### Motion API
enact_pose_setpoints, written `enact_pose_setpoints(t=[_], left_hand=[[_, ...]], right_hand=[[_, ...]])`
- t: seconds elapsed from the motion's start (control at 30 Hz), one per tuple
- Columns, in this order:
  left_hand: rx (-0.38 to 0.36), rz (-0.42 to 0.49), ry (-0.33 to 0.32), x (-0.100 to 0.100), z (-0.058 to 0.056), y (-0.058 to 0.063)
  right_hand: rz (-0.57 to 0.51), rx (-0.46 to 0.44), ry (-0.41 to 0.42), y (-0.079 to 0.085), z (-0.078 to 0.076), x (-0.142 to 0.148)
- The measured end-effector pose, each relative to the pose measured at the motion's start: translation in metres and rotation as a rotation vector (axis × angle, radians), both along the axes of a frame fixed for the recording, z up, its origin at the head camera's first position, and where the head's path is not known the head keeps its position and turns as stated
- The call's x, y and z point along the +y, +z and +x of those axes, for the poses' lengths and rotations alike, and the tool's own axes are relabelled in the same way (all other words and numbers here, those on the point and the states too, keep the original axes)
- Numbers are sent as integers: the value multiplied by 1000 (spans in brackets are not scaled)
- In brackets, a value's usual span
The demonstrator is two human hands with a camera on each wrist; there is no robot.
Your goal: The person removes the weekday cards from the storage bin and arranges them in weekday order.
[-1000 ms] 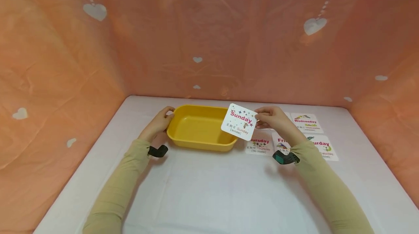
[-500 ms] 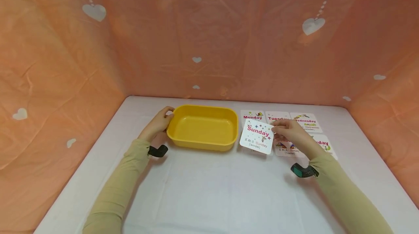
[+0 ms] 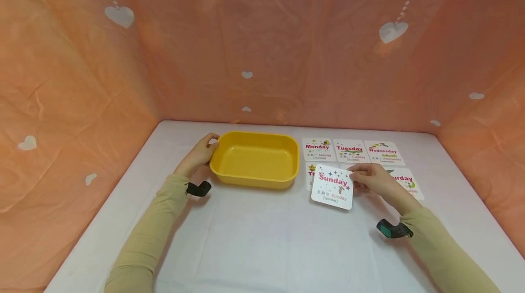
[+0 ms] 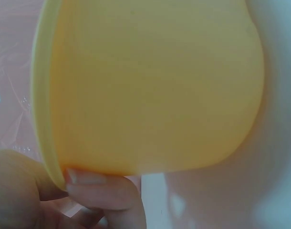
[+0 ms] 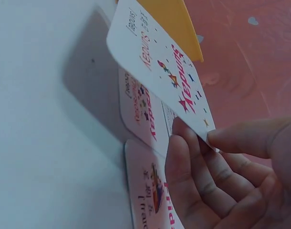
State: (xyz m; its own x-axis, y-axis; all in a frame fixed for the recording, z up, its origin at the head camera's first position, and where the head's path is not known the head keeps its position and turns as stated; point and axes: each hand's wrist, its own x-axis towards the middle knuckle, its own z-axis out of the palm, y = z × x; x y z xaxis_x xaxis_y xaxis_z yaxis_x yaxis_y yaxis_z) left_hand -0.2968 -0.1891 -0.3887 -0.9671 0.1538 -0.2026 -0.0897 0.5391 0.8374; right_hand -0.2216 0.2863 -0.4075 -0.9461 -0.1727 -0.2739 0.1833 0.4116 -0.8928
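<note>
In the head view a yellow plastic tray [image 3: 254, 183] stands on the table with no card in it. My left hand [image 3: 199, 154] grips its left rim; the left wrist view shows thumb and fingers pinching the tray's edge [image 4: 150, 95]. Between thumb and fingers, my right hand [image 3: 371, 181] pinches a white Sunday card [image 3: 333, 188] by its right edge. In the right wrist view the Sunday card [image 5: 160, 67] is raised and tilted above the table, casting a shadow. It overlaps the Thursday card [image 3: 310, 177] in the head view, and the right hand covers most of the Friday card [image 5: 152, 191].
To the right of the tray lie the Monday card [image 3: 319, 151], Tuesday card [image 3: 350, 151] and Wednesday card [image 3: 384, 154] in a back row. The Saturday card [image 3: 408, 181] lies in the front row. An orange cloth [image 3: 279, 56] with hearts hangs behind the white tabletop [image 3: 254, 238].
My right hand has carried the Sunday card from over the tray's right end rightward and nearer to me, past the Thursday card. The left hand and tray have stayed put.
</note>
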Motion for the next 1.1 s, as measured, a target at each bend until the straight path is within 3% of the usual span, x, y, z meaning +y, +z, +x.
enact_pose_setpoints(t=[0.2,0.4,0.67,1.1], left_hand=[[-6,1,4,0,0,1],[-7,3,8,0,-1,1],[-8,7,3,0,-2,0],[-10,-9,10,1,-2,1]], right_hand=[[-4,-9,12,-2,6,0],[14,50,84,-7,11,-4],[57,89,112,-13,17,-10],[226,211,167,-17,24,-14]])
